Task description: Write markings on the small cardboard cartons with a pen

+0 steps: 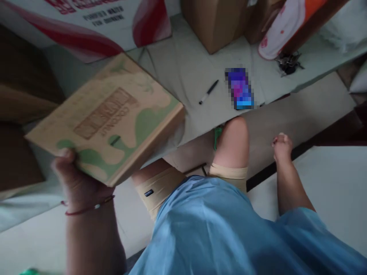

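Observation:
My left hand (77,179) grips a flat cardboard box (114,118) by its near left corner, thumb on top and the other fingers hidden underneath. Green patches and the word COCONUT mark the box's tan lid. It is tilted and held above the cloth-covered table. On the right, away from the table, my right hand (282,146) hangs beside my leg with its fingers curled in. Whether anything is inside those fingers cannot be made out.
On the table cloth (183,65) lie a pen (208,91), a pixelated phone (240,88) and a bunch of keys (289,64). Behind them stand a red and white carton (100,26), a brown box (213,23) and an orange and white cylinder (282,28). Dark boxes (23,84) sit at the left.

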Demonstrator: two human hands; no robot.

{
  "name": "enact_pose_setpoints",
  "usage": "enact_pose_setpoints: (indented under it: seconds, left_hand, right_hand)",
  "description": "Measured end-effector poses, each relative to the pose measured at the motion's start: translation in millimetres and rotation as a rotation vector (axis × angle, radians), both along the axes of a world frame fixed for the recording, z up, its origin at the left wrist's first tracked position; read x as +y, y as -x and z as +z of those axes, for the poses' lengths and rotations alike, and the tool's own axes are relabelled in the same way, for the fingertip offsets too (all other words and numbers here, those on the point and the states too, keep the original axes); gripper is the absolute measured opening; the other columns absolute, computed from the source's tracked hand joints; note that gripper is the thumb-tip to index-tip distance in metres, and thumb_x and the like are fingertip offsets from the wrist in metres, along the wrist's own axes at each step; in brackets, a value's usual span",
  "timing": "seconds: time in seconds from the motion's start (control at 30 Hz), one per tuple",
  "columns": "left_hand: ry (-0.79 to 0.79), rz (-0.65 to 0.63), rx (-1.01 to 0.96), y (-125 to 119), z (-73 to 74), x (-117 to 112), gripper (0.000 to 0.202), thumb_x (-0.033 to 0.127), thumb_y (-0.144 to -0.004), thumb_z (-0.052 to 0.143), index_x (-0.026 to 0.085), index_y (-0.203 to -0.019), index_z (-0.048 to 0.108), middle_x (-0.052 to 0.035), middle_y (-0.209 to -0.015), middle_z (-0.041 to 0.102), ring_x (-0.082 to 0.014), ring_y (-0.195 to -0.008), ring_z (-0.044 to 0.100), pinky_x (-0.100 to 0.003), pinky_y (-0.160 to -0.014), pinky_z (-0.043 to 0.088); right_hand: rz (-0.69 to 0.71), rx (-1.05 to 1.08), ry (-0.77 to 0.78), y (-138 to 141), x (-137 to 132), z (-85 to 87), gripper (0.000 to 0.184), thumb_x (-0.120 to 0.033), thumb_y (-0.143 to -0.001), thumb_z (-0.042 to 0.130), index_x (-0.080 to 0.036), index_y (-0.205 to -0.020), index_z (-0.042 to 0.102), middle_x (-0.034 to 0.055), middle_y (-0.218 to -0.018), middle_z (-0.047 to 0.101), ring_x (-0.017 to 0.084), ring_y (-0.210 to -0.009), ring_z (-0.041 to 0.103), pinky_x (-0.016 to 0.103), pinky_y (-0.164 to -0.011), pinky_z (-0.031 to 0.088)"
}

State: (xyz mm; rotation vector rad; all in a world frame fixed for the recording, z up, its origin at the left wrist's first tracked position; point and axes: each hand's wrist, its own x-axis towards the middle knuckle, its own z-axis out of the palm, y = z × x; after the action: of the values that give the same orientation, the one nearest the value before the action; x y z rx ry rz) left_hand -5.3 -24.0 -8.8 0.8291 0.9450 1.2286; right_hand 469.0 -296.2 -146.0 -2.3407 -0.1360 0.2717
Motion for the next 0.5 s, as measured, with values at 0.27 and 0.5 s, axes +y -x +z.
enact_pose_setpoints:
  seconds: [0.27, 0.5]
  left_hand:
    - [0.300, -0.031, -0.046, 15, -5.7, -4, 0.065, 0.051, -0.077, 0.089, 0.017, -0.130, 0.071, -0.0113, -0.126, 0.082, -0.0394, -0.142, 0.065, -0.052, -0.123, 0.054]
    - [0.211, -0.097, 0.053, 22, -5.5, -9, 0.070, 0.061, -0.080, 0.083, 0.021, -0.135, 0.069, -0.0137, -0.128, 0.079, -0.0407, -0.138, 0.067, -0.050, -0.111, 0.062]
  right_hand:
    - [0.937, 0.239, -0.188, 89, 89, 70.0, 0.068, -0.076, -0.094, 0.065, -0.022, -0.059, 0.044, -0.0031, -0.056, 0.038, 0.009, -0.054, 0.033, 0.027, -0.051, 0.026]
    - [1.123, 0.413, -0.208, 152, 126, 71.8, 0.055, -0.071, -0.103, 0.053, -0.021, -0.091, 0.072, -0.0027, -0.060, 0.051, 0.013, -0.056, 0.045, 0.027, -0.055, 0.037]
